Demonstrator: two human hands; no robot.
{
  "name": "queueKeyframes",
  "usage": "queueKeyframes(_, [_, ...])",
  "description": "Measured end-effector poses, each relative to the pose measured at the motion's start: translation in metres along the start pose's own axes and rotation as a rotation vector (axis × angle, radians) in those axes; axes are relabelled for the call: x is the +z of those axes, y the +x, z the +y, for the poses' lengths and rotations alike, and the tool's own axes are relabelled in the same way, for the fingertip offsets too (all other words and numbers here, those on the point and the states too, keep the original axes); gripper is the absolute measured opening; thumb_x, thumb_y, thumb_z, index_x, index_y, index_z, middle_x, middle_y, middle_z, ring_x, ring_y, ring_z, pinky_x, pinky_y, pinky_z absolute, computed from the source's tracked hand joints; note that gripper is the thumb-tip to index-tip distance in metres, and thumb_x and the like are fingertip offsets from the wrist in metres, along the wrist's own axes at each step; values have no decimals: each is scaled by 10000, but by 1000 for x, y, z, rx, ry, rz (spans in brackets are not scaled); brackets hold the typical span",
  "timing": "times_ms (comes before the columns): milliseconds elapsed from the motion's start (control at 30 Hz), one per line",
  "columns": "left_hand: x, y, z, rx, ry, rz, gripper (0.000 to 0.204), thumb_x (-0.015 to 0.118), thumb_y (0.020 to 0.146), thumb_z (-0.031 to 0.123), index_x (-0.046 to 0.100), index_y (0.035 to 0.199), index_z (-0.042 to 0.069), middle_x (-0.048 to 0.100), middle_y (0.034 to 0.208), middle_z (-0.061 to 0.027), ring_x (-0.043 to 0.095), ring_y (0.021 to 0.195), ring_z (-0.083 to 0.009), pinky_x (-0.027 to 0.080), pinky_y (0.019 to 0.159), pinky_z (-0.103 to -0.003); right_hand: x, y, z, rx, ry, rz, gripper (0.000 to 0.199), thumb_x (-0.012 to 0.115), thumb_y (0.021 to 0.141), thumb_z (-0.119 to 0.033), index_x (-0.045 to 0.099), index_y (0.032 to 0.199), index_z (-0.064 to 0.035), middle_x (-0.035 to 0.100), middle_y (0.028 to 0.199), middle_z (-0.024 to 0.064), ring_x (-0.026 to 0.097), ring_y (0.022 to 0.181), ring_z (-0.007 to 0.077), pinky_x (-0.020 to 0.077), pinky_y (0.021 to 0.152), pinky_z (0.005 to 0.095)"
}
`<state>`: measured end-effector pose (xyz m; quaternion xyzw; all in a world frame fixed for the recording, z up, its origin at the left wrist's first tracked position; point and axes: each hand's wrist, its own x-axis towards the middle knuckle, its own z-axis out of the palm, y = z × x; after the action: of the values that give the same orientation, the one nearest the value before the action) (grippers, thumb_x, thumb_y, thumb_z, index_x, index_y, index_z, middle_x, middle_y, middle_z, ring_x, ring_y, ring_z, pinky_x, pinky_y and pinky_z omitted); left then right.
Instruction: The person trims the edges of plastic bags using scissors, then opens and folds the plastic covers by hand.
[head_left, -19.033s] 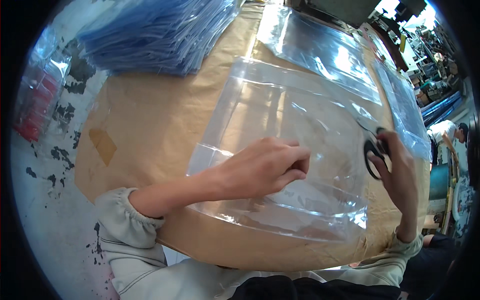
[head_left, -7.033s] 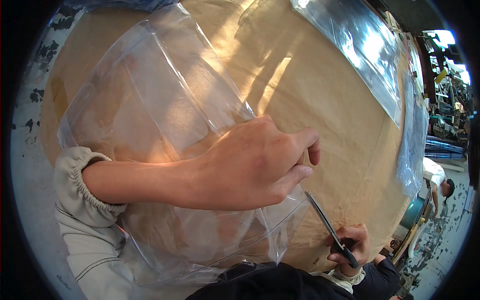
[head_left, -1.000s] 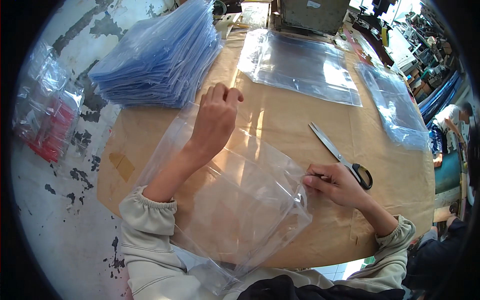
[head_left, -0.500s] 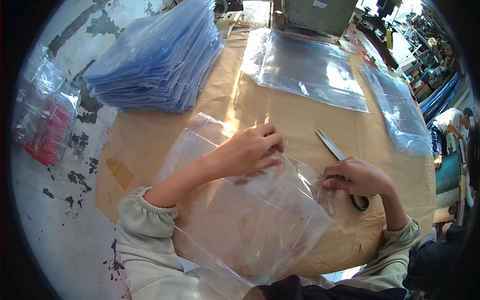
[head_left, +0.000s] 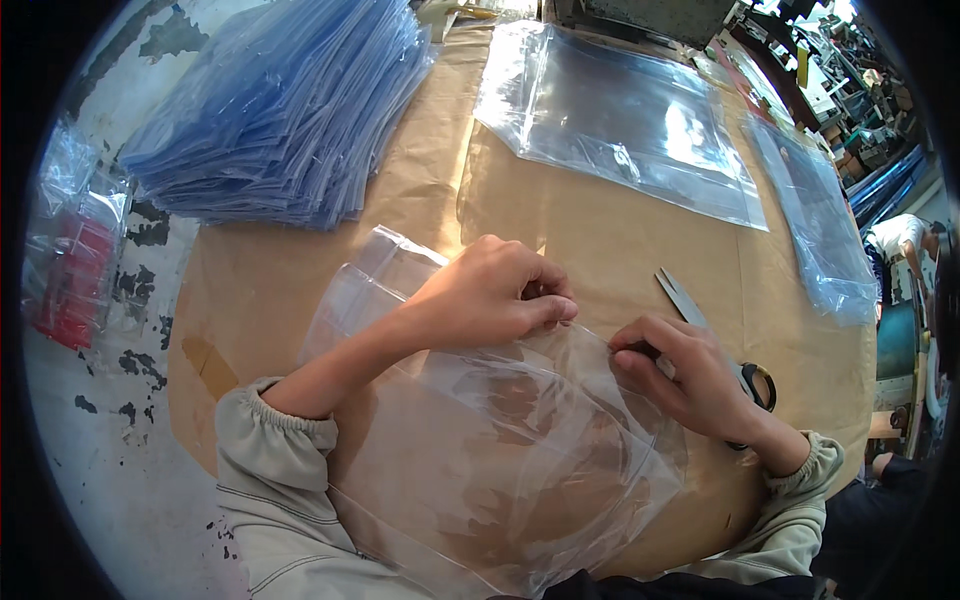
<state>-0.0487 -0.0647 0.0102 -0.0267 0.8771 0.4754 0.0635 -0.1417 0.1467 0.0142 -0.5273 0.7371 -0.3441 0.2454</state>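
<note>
Pale floor (head_left: 100,460), blotched with dark worn patches, fills the room from seven to ten o'clock, and at ten o'clock a red-and-clear plastic bundle (head_left: 75,280) lies on it. Brown paper (head_left: 600,240) covers the counter, creased in places and crossed by streaks of light near the middle, with a darker tape patch (head_left: 208,365) at nine o'clock. At eleven o'clock a thick, uneven stack of bluish plastic (head_left: 290,110) leans across the counter's far corner. A flat, shiny plastic piece (head_left: 620,115) lies at one o'clock, just short of a grey metal box (head_left: 655,15), and another plastic pile (head_left: 815,220) runs along the edge at two o'clock. Beyond it, crowded clutter (head_left: 870,120) fills the room, with a person in a white top (head_left: 897,235) at three o'clock, cut off by the view's dark rim. The clear plastic sheet (head_left: 470,470) spreads loosely from the centre down to six o'clock, rumpled and seamed. Near the centre, the left hand (head_left: 490,295) pinches its upper edge; the right hand (head_left: 680,375), just beside at four o'clock, pinches the same edge. Black-handled scissors (head_left: 690,305) lie on the paper, partly hidden behind the right hand, blades pointing toward one o'clock.
</note>
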Motion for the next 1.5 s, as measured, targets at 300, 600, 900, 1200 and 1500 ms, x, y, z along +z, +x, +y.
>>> queueKeyframes(300, [0,-2,-17,66,-203,40,217,606,817,72,547,1020,26,634,691,-57,609,655,-90,465,608,-214,-48,-57,-3,181,-415,28,304,636,740,-77,562,1035,-68,476,1016,157,519,863,321,433,734,384])
queueKeyframes(600, [5,-3,-21,126,-292,64,201,596,813,45,521,996,6,624,691,-60,611,660,-86,462,596,-212,-35,-103,0,360,-585,117,612,687,616,17,523,1194,-101,496,924,128,550,782,274,467,680,343])
queueKeyframes(900, [6,-3,-17,221,-117,59,144,641,782,156,632,804,14,600,660,-16,533,592,-57,432,560,-217,-60,-92,24,418,709,58,577,690,716,-88,416,1202,57,501,833,25,508,737,83,422,668,193])
queueKeyframes(1200, [11,-2,-10,120,-45,64,140,629,785,195,639,806,57,571,579,12,511,542,-35,386,505,-200,-32,-37,14,374,567,8,310,688,757,-123,492,967,-8,489,647,-3,493,506,65,372,438,177])
queueKeyframes(1500, [8,7,15,335,77,1,250,667,764,278,642,828,38,609,761,-73,570,665,-149,454,600,-285,-25,-40,15,379,746,112,341,708,745,-133,510,991,-4,481,616,-9,479,487,60,354,417,185])
